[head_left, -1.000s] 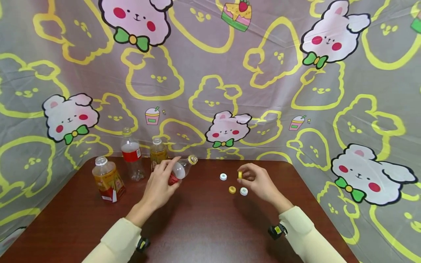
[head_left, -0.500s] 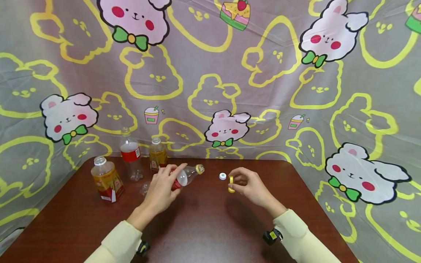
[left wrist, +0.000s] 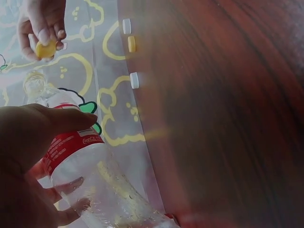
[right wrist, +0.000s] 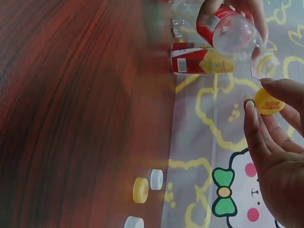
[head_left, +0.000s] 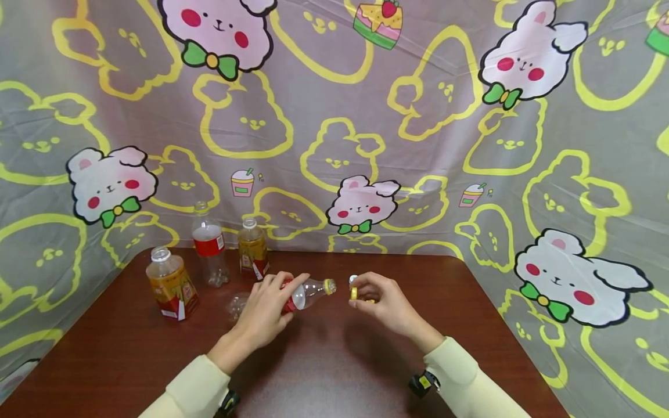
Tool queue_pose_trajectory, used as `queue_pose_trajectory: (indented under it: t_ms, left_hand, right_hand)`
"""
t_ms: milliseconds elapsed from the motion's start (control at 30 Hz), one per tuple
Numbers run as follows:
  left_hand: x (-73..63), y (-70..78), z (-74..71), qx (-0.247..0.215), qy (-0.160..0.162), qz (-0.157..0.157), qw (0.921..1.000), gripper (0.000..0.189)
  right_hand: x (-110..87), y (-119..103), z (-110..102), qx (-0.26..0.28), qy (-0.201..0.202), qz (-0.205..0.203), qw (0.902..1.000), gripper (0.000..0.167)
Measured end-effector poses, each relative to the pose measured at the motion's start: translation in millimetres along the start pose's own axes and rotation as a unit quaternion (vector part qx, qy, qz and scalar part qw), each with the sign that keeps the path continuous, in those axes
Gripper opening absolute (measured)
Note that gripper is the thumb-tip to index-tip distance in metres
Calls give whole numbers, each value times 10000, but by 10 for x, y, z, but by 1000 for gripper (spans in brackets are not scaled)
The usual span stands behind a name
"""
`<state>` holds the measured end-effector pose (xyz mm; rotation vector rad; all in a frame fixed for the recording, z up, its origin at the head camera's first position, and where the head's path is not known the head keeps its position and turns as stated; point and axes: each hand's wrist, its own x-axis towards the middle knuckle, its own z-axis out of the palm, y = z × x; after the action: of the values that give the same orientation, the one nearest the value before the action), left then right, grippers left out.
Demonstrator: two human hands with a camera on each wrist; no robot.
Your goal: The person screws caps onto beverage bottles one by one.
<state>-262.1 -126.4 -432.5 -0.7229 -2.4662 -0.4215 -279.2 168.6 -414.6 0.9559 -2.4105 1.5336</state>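
My left hand [head_left: 266, 307] grips a clear plastic bottle [head_left: 312, 292] round its red label, its fingers wrapped about the body in the left wrist view. The bottle lies tilted in the air with its uncapped mouth, ringed in yellow, pointing right. Between thumb and fingertips my right hand [head_left: 389, 305] pinches a yellow bottle cap [right wrist: 269, 101] with red print on top. In the head view the cap is a short gap to the right of the bottle mouth. Beyond the right fingers, a white cap [head_left: 353, 279] partly shows on the table.
Two uncapped bottles with yellow-and-red labels [head_left: 172, 287] [head_left: 253, 249] stand on the left, along with a tall red-labelled bottle [head_left: 211, 247]. Loose on the table [head_left: 334, 371] are a yellow cap [right wrist: 140, 190] and white caps [right wrist: 156, 179]. A patterned cloth [head_left: 428, 75] walls the back and sides.
My left hand has carried the bottle right and slightly down, its neck levelling out. The right hand has brought the yellow cap left, narrowing the gap between cap and mouth.
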Motion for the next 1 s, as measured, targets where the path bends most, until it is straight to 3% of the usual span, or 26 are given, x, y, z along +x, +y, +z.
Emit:
queue_pose_trajectory:
  t_ms: [667,1000]
  left_hand:
    - [-74,67,78,36,-439,194,9988,82]
    - [-84,75,98,136,-405,305,9986,82]
  right_hand:
    - [21,13,185,106,-102,158,9998,26]
    - [-2,19,205,26,-138,409,9991,28]
